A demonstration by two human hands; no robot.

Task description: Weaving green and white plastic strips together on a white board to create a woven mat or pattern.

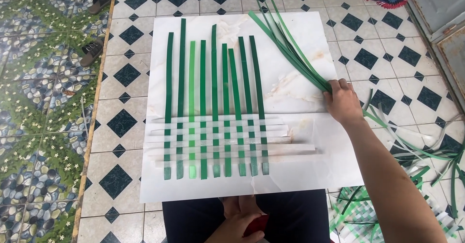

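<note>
right now the right hand (343, 101) is clenched around the gathered ends of a bundle of loose green strips (289, 49), which fan up and away from the fist across the upper right part of the white marbled board (310, 170). the left hand (237, 223) rests low on the lap, near the board's near edge, with something red under the palm; i cannot tell whether its fingers are closed on that thing or just lying over it.

the half-woven mat (215, 143) lies in the middle of the board: nine upright green strips crossed near their lower ends by a few white horizontal strips (290, 148), with the tops of the green ones free and unevenly long.

the likely trouble is the bundle. if the fist drags it sideways, the splayed tips could sweep over the free upper ends of the uprights and knock them out of parallel, loosening the weave below. the white strips look only tucked, not fastened, so a nudge to the board or a brush of the forearm could slide them out on the right side. a strip pulled from the bundle could also bring others along and scatter them toward the pile of offcuts (416, 175) on the tiled floor (121, 78).
</note>
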